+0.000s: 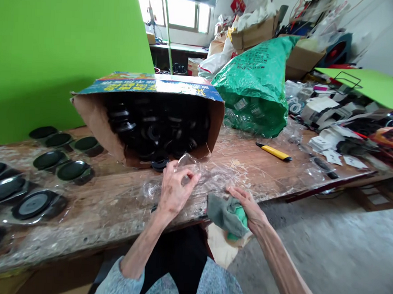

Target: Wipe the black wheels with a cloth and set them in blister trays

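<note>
My left hand point(174, 187) rests on the wooden bench point(121, 204) with its fingers curled round a clear plastic bag point(190, 164), just in front of a cardboard box point(145, 118) lying on its side. The box is full of black round parts point(157, 132), and one black part point(159, 163) lies at its mouth. My right hand point(248, 206) sits at the bench's front edge, gripping a grey and green cloth glove point(229, 214).
Several black discs in clear wrap point(32, 204) lie along the left of the bench. A green sack point(259, 84) stands behind, a yellow utility knife point(274, 152) to its front. Cluttered packets and boxes fill the right end point(342, 124). A green board point(56, 47) stands at the left.
</note>
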Demonstrator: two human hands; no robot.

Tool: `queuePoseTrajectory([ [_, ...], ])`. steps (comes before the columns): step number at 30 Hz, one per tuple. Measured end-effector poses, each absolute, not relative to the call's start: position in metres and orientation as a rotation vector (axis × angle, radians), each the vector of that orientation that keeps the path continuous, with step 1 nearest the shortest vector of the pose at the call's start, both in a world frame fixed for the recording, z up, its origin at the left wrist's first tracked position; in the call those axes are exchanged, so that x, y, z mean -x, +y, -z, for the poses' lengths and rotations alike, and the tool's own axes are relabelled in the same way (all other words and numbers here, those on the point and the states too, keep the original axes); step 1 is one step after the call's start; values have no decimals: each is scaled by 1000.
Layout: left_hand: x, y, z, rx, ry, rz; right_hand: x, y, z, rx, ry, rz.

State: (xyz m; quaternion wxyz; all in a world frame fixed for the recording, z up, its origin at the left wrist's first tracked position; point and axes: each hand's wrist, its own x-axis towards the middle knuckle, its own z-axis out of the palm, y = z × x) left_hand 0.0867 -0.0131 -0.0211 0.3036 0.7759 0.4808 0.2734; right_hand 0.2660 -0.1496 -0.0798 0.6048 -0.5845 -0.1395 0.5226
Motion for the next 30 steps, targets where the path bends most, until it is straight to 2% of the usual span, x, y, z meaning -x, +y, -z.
queuePoseTrajectory([
  [5, -95, -25, 31, -2547, 1304, -463, -282, -165, 66, 1847, -703, -777],
  [8, -76, -45, 31, -2664, 1330, -519, -284, -173, 47, 1963, -925, -667],
  [14, -1, -25, 11, -2491, 1665, -668, -256, -184, 29, 1644, -700, -1349],
  [17, -4, 21, 1, -2439, 1704, -463, -220, -174, 26, 1444, -773, -1494],
  [19, -23, 47, 3, -2455, 1723, -291, -195, -167, 25, 1275, -628, -1598],
  [25, -53, 79, 19, -2271, 1666, -196, -160, -182, 43, 1120, 19, -1670],
  [28, -32, 75, 3, -2186, 1568, -307, -174, -195, 39, 1089, -111, -1749],
  [30, -18, 62, -13, -1998, 1366, -497, -189, -193, 24, 1163, -241, -1671],
])
